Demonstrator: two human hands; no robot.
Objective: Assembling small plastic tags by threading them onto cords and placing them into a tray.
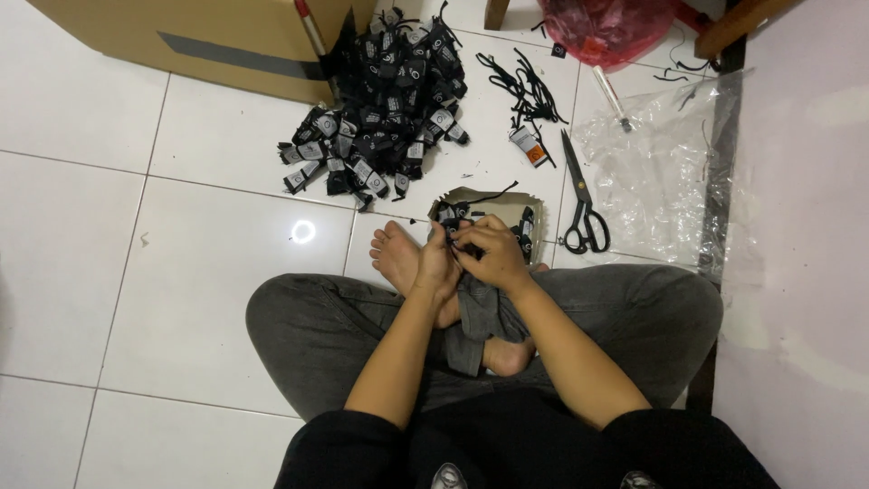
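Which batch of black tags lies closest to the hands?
The small cardboard box of tags, directly beyond both hands; the big tag pile lies farther off by the carton.

**Clothing and limbs noted**

A black top with short sleeves (pixel 344 439) is worn; forearms are left bare. Dark grey trousers (pixel 308 330) of jeans-like cloth are seen, a seam visible along one leg. Feet (pixel 396 256) are bare. No rings or watch are seen on the hands (pixel 471 254).

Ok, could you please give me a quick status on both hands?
Left hand and right hand together, pinching a small black tag. Small cardboard box just beyond. Scissors lie clear, right.
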